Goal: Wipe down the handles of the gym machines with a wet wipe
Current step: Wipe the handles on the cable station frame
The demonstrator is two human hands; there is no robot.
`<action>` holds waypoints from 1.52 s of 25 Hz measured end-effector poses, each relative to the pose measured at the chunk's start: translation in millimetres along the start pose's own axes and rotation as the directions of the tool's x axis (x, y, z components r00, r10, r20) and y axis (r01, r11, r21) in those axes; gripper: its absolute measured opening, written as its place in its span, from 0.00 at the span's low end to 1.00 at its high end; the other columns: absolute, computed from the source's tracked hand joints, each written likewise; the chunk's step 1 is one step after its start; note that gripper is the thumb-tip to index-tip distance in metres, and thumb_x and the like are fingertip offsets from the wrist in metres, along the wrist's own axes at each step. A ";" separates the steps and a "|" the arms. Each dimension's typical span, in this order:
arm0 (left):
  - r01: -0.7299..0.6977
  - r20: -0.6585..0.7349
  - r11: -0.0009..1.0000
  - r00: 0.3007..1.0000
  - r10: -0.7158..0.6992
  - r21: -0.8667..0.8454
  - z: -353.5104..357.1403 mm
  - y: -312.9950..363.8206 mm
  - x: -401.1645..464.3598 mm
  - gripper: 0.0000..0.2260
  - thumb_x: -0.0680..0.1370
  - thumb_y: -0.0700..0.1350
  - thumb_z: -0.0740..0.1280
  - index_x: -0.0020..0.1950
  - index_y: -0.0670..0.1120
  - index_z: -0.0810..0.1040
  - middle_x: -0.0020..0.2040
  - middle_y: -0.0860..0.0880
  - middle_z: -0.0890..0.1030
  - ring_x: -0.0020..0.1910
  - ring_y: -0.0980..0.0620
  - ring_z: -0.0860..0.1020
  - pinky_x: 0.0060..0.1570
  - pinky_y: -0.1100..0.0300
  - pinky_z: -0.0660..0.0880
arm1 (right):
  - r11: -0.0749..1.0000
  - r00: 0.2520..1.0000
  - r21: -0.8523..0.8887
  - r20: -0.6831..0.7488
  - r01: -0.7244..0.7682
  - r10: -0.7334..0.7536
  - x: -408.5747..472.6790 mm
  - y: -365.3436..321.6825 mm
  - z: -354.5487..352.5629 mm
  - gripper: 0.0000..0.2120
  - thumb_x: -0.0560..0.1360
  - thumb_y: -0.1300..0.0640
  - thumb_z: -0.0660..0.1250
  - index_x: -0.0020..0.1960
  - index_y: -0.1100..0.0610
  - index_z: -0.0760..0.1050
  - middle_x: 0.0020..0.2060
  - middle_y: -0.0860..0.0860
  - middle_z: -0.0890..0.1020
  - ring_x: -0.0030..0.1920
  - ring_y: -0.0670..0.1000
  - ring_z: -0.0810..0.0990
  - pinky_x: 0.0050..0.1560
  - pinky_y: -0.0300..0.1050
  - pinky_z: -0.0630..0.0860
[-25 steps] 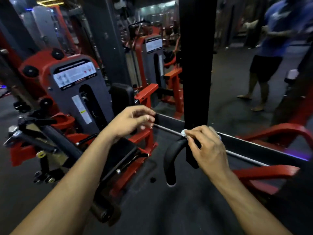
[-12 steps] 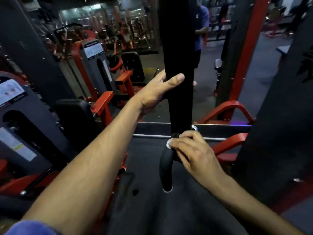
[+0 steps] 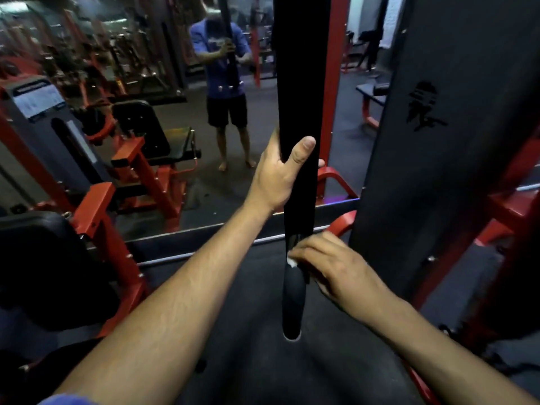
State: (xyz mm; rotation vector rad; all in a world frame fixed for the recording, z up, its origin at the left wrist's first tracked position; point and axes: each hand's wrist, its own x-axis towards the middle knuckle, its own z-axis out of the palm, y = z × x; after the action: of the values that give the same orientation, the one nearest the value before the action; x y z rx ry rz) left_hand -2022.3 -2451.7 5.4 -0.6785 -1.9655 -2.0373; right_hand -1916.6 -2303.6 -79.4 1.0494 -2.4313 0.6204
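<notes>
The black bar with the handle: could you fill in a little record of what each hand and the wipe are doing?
left hand: grips the upright black bar, thumb across its front
right hand: holds a white wipe against the top of the handle
handle: black, hangs below the bar
behind: mirror showing the person

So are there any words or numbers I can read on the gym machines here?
None can be read.
Instruction label on the grey machine at left: print too blurred to read.
Black cut-out logo on the dark panel at right: a shape, no clear letters.
Print on the blue shirt in the mirror: too blurred to read.
</notes>
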 end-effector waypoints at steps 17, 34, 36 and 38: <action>-0.126 0.074 0.958 0.991 0.111 0.259 -8.0 -13.6 7.5 0.27 0.77 0.69 0.62 0.66 0.50 0.69 0.53 0.48 0.85 0.53 0.51 0.85 0.56 0.46 0.80 | 0.922 0.953 -0.249 0.000 -0.295 0.304 26.3 -52.1 13.5 0.08 0.77 0.62 0.68 0.55 0.57 0.81 0.51 0.50 0.78 0.50 0.53 0.74 0.47 0.51 0.77; -0.149 0.088 0.963 0.987 0.132 0.225 -8.3 -12.3 4.2 0.28 0.77 0.69 0.61 0.67 0.51 0.69 0.54 0.51 0.85 0.54 0.54 0.84 0.52 0.53 0.80 | 0.938 0.901 -0.029 -0.291 -0.345 0.323 -34.8 -79.3 44.5 0.11 0.77 0.68 0.67 0.57 0.59 0.82 0.53 0.49 0.79 0.53 0.50 0.77 0.54 0.41 0.76; -0.142 0.083 0.961 0.989 0.125 0.237 -6.7 -10.7 2.9 0.26 0.76 0.70 0.60 0.66 0.53 0.68 0.53 0.51 0.85 0.53 0.56 0.83 0.50 0.58 0.79 | 0.861 0.746 0.199 -0.433 -0.468 0.506 -38.2 -81.4 54.7 0.09 0.76 0.70 0.70 0.52 0.59 0.83 0.49 0.48 0.78 0.51 0.47 0.80 0.52 0.36 0.74; -0.141 0.069 0.961 0.989 0.128 0.237 -5.2 -11.6 2.3 0.24 0.77 0.69 0.60 0.65 0.55 0.68 0.52 0.50 0.85 0.52 0.56 0.84 0.51 0.55 0.80 | 0.802 0.630 0.295 -0.501 -0.520 0.593 -24.8 -74.4 51.9 0.08 0.76 0.68 0.71 0.50 0.58 0.84 0.46 0.47 0.80 0.49 0.46 0.80 0.50 0.36 0.74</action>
State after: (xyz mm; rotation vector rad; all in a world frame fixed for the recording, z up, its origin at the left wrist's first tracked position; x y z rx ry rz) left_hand -2030.6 -2455.7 -3.7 -0.7927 -2.0881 -1.6829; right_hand -1855.3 -2363.8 -117.6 0.0411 -2.1352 1.1143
